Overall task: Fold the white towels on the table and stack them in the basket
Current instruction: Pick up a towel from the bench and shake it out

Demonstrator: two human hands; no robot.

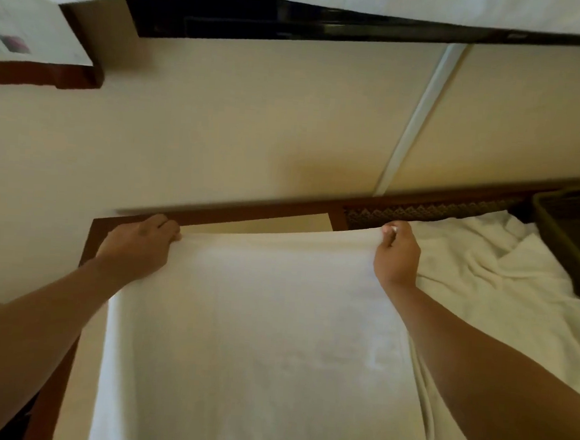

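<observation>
A white towel point(267, 328) lies spread flat on the table in front of me, its far edge near the table's back rim. My left hand point(139, 243) grips the towel's far left corner, fingers curled over the edge. My right hand point(398, 253) pinches the far right corner between thumb and fingers. More white towels point(484, 267) lie crumpled in a heap to the right. The dark woven basket point(568, 239) stands at the far right, partly cut off by the frame.
The table point(87, 247) has a dark wooden rim and a cream top, with a patterned strip point(419, 211) along the back. A cream wall rises right behind it. A framed sheet point(27, 29) and a dark screen point(295, 24) hang above.
</observation>
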